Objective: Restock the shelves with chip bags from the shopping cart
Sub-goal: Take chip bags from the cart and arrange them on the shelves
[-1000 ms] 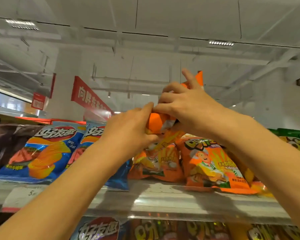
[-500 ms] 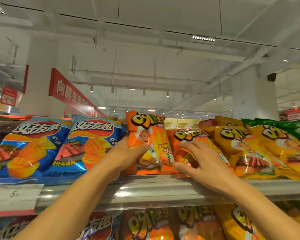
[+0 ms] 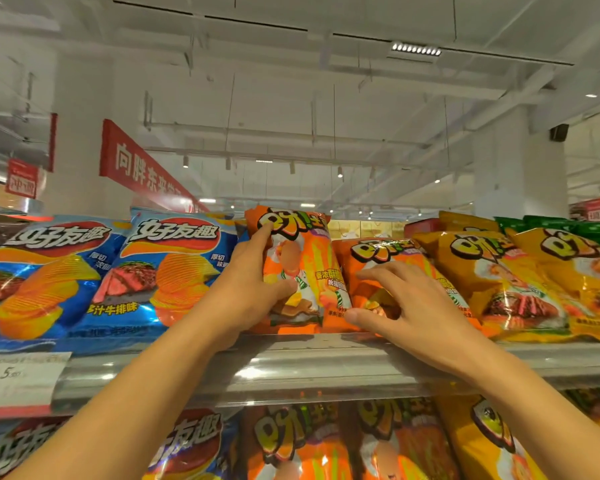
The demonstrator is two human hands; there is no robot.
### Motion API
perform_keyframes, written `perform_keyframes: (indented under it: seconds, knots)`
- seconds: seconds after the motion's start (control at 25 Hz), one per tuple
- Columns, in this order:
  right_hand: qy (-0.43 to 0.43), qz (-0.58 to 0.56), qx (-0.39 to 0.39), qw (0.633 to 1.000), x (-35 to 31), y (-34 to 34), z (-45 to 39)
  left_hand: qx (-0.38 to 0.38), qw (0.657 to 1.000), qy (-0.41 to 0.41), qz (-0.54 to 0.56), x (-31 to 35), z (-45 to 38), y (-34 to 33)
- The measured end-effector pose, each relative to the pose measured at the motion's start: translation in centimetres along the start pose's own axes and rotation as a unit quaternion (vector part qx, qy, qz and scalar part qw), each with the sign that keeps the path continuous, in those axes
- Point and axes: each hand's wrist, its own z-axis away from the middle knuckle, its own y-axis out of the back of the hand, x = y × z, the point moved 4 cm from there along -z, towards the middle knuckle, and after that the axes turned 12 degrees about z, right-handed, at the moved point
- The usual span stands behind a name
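Head view: left hand (image 3: 253,289) grips the upright orange foil chip bag (image 3: 302,268) on the top shelf, thumb curled across the bag's front at mid height, index finger stretched up along its left edge toward the logo. Bag sits at 3 o'clock of the palm, standing on the grey metal shelf ledge (image 3: 291,365), top slightly tilted. Right hand (image 3: 416,313) lies at 3 o'clock of that bag, fingers spread and lightly bent over the second orange chip bag (image 3: 378,261), which leans back; thumb reaches toward the seam between the two orange bags, fingertips touch the foil, no clear pinch. Blue ridged-chip bags (image 3: 167,268) stand at 9 o'clock of the left hand, yellow chip bags (image 3: 499,271) at 3 o'clock of the right hand. White price tag (image 3: 18,375) clipped at the ledge's far left. More bags on the lower shelf row (image 3: 291,445), partly cut off.
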Motion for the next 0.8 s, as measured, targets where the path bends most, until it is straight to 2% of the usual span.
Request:
perform_keyframes:
  seconds: [0.24, 0.32, 0.4, 0.48, 0.56, 0.6, 0.64, 0.72, 0.8]
  knots:
    - [-0.002, -0.022, -0.002, 1.000, 0.1, 0.6, -0.4, -0.010, 0.996, 0.021, 0.083, -0.5, -0.4, 0.7]
    - [-0.001, -0.053, 0.027, 0.998, 0.0, 1.6, -1.1, -0.030, 0.992, 0.040, 0.117, -0.3, -0.4, 0.8]
    - [0.031, -0.079, 0.050, 0.995, -0.7, 2.3, -2.1, -0.051, 0.991, 0.073, 0.096, 0.0, -0.3, 0.7]
    - [0.070, -0.100, 0.037, 0.992, -1.8, 2.5, -3.6, -0.026, 0.998, 0.040, -0.044, 0.5, 0.4, 0.5]
    - [0.085, -0.092, 0.012, 0.992, -2.5, 2.1, -4.8, 0.038, 0.971, -0.097, -0.216, 1.4, 1.9, -0.2]
    - [0.087, -0.064, -0.003, 0.994, -2.6, 1.7, -5.2, 0.044, 0.952, -0.155, -0.260, 1.9, 2.9, -1.2]
    - [0.084, -0.027, -0.026, 0.996, -2.5, 1.0, -5.5, 0.023, 0.939, -0.171, -0.299, 1.9, 3.7, -2.4]
    - [0.072, 0.030, -0.083, 0.993, -2.5, -0.4, -5.5, -0.039, 0.911, -0.132, -0.388, 0.9, 4.7, -4.2]
    - [0.066, 0.039, -0.108, 0.991, -2.6, -0.8, -5.5, -0.064, 0.894, -0.103, -0.432, 0.2, 5.0, -4.8]
